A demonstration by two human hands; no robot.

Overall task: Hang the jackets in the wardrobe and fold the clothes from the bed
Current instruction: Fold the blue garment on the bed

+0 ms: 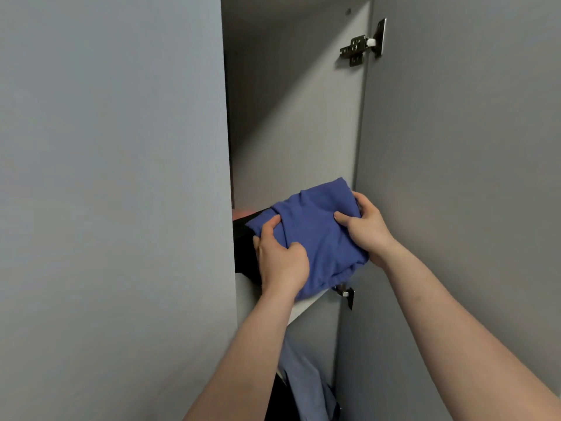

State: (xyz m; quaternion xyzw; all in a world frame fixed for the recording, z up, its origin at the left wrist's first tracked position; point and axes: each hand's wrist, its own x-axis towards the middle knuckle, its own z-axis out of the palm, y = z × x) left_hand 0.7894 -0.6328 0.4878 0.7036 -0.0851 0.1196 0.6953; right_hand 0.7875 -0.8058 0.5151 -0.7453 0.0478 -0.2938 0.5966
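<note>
Two bare forearms reach up from the 5 and 6 o'clock edges toward the wardrobe (291,101) opening. At centre, the left hand (280,259) grips the near left side of a folded blue garment (315,235), thumb on top and fingers curled under its edge. Toward 3 o'clock of it, the right hand (365,224) grasps the garment's right side, thumb pressed on the cloth. That garment sits on the white shelf (306,308), partly over dark folded clothing (247,241) at its 9 o'clock. Below the shelf, toward 6 o'clock, a pale blue garment (303,381) hangs. At 1 o'clock a metal hinge (362,44) joins the open grey door (470,147).
</note>
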